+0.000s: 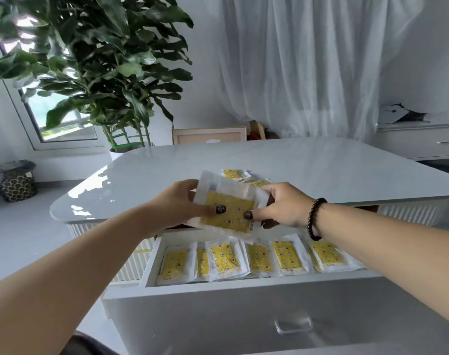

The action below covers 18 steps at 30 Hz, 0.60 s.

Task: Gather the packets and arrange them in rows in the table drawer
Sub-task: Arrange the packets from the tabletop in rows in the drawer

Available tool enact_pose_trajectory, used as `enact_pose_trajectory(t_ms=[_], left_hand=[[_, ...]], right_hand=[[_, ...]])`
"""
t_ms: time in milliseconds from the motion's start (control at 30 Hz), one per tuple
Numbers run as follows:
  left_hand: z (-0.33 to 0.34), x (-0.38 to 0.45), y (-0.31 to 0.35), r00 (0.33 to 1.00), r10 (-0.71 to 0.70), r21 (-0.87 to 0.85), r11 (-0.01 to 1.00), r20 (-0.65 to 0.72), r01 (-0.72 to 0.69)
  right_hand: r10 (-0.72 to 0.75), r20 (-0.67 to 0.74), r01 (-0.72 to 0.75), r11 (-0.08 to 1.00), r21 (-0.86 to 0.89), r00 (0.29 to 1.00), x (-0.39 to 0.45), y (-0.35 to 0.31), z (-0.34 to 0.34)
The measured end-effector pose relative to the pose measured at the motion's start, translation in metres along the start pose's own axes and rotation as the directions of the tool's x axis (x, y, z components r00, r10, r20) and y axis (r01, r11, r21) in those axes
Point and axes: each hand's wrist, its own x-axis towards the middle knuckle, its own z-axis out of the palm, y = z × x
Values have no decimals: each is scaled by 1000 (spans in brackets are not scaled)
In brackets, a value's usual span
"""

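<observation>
Nearest you, the open white drawer [256,288] holds a row of flat, glossy yellow-printed packets [286,257] along its front edge. Above it, your left hand [177,208] and right hand [282,203] pinch a stack of packets [228,203], thumbs on top. Beyond, loose packets [235,174] lie on the smooth rounded table [321,162].

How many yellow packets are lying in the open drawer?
6 show, in one row: far left, a mostly covered one, then, far right. Others may hide beneath the held stack.
</observation>
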Motion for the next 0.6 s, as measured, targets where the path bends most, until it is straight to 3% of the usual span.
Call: enact_pose_trajectory(t_ms=[67,200,300,400,467,533,600], left_hand=[[5,-1,-3,998,-31,-19,999,55,32],[23,5,-1,1000,20,92,996,16,-22],[38,12,4,997,79,145,986,12,-80],[47,20,4,997,81,165,983,-3,-80],[47,25,0,998,56,168,984,2,-56],[43,29,-7,999,35,202,979,26,-40],[38,32,-12,999,9,237,971,49,-21]], right_hand=[[38,38,-40,998,46,999,-1,2,-2],[-25,72,42,969,-245,997,0,9,1],[8,35,1,970,-245,999,5,12,-1],[126,96,-125,992,-18,987,7,21,-8],[272,138,-285,954,87,952,7,39,-14],[417,122,-421,907,9,901,11,60,-18],[543,8,-539,834,-120,839,19,77,-19]])
